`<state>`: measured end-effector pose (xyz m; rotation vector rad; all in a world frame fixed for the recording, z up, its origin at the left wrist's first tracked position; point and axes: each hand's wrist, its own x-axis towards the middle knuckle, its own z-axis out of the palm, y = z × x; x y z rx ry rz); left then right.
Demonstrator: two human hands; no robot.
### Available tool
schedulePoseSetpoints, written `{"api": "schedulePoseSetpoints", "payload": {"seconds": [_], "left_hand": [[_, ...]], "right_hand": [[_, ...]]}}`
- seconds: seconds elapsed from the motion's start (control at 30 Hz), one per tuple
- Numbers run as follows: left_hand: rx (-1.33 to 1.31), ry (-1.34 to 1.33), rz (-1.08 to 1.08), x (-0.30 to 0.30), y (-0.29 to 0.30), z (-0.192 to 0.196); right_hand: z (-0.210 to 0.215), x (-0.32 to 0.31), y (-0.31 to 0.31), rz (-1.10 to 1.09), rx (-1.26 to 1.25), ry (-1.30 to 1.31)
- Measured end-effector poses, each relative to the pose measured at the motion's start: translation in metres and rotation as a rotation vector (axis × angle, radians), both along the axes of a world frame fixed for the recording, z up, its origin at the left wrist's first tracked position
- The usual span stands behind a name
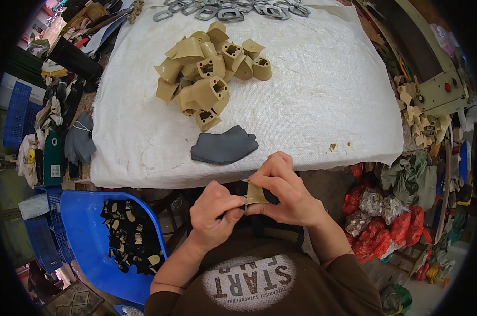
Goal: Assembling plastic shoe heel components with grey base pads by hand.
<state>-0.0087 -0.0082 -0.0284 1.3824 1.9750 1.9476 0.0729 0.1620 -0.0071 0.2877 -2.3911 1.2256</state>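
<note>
In front of my chest, just off the table's near edge, my right hand (287, 192) grips a tan plastic shoe heel (256, 194) between thumb and fingers. Dark material (270, 196) shows beside the heel, under the right fingers. My left hand (215, 209) is closed in a pinch against the heel's left edge; what lies between its fingertips is hidden. Just beyond, a small stack of dark grey curved sheet pieces (224, 146) lies on the white woven cloth (307, 121). Farther off rises a heap of similar tan heels (188, 51), several showing hollow tops.
Grey metal-looking rings (229, 14) lie along the far edge. At lower left stands a blue tub (85, 221) containing black and tan pieces (135, 237). Red plastic bags (378, 237) are on the right, below a pale green machine (443, 92) with tan blocks beside it.
</note>
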Motion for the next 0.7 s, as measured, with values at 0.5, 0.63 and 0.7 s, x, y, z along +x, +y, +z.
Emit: {"api": "schedulePoseSetpoints", "payload": {"seconds": [0.5, 0.63, 0.7], "left_hand": [[-0.206, -0.809, -0.335, 0.0, -0.001, 0.016], [-0.273, -0.958, -0.393, -0.004, -0.011, 0.012], [-0.292, -0.77, -0.158, -0.014, -0.004, 0.008]], "right_hand": [[0.003, -0.004, -0.008, -0.042, 0.14, 0.07], [0.015, 0.004, -0.011, 0.06, -0.01, -0.123], [0.01, 0.007, -0.013, 0.149, -0.185, -0.033]]}}
